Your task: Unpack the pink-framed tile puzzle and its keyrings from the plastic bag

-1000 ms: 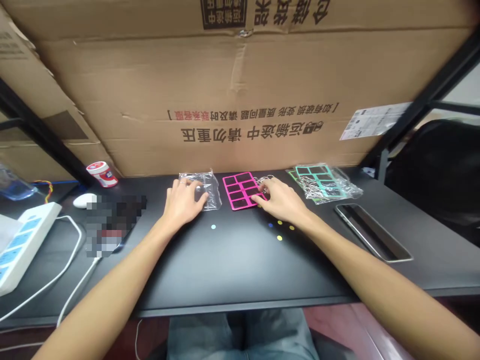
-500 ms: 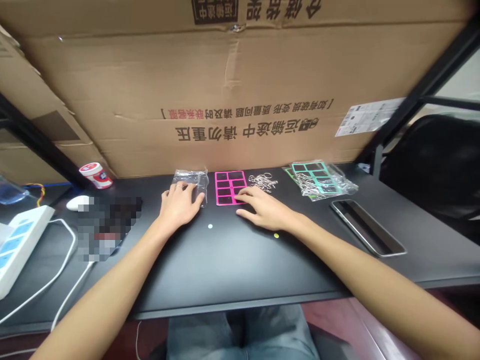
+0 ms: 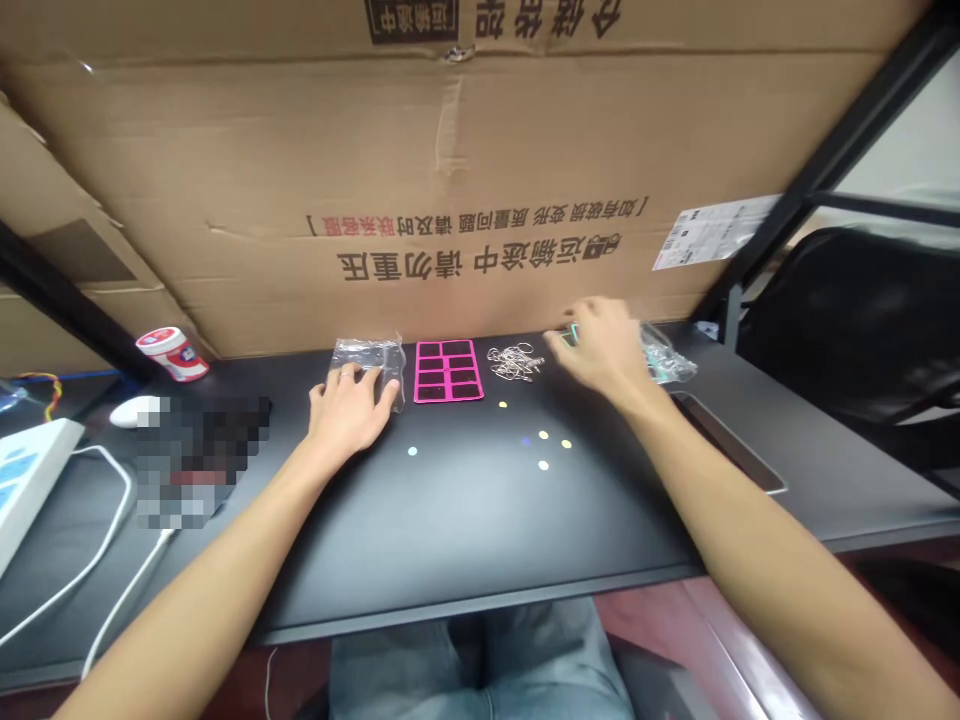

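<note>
My left hand (image 3: 346,408) lies flat on the black desk (image 3: 465,520), fingers spread, its fingertips on a clear plastic bag (image 3: 366,358). To the right of the bag lies a pink grid sheet (image 3: 447,370), then a small heap of metal key rings (image 3: 514,362). My right hand (image 3: 604,348) rests farther right on a clear bag holding green grid sheets and rings (image 3: 658,355), covering most of it. Its fingers are slightly curled and blurred by motion. Several small coloured dots (image 3: 543,440) lie on the desk in front of the rings.
A large cardboard box (image 3: 420,180) leans over the back of the desk. A red-and-white jar (image 3: 171,353), a white mouse (image 3: 129,410) and a power strip (image 3: 30,468) with cables are at the left. A dark slot (image 3: 731,440) and black chair (image 3: 862,320) are at the right.
My right hand left the pink grid sheet and moved right and back onto the bag of green sheets. The left hand stayed on the clear bag. The view shifted slightly right.
</note>
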